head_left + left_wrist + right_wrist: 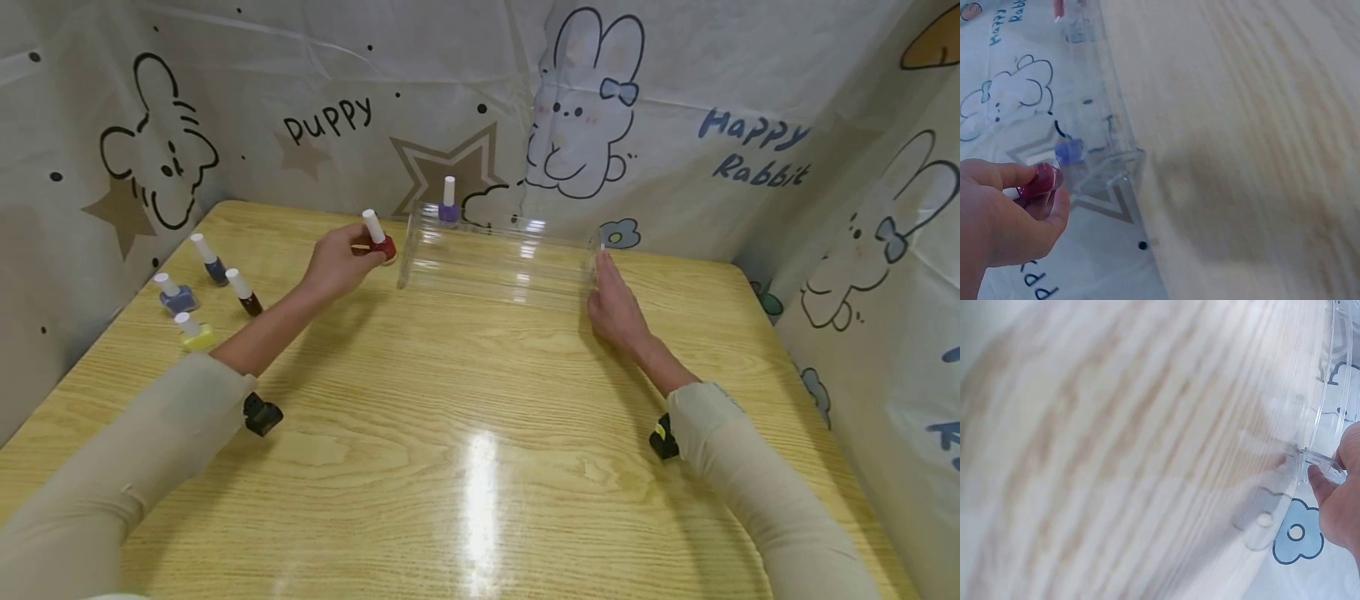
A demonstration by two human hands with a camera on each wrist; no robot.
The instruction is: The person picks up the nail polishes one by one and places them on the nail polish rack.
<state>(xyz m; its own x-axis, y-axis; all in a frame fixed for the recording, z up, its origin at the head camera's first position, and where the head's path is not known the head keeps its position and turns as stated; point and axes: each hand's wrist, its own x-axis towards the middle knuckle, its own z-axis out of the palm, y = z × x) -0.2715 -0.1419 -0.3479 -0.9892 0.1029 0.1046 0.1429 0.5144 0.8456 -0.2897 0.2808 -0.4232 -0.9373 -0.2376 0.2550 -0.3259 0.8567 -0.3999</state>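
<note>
My left hand (341, 262) pinches a red nail polish bottle (384, 247) with a white cap. It is held just left of a clear acrylic tiered rack (517, 279). In the left wrist view the thumb and fingers grip the red glass (1044, 181), cap toward the palm. A purple nail polish bottle (448, 210) stands at the left end of the rack's upper, rear tier. At the rack's right end my right hand (618, 308) holds the end panel (1322, 459), its digits on either side of the panel edge in the right wrist view.
On the table's left lie or stand several more nail polish bottles: dark blue (215, 269), greyish blue (178, 298), dark red (251, 302) and yellow (198, 336). Behind the wooden table (465, 400) hangs a printed cloth (465, 67), close to the rack's back.
</note>
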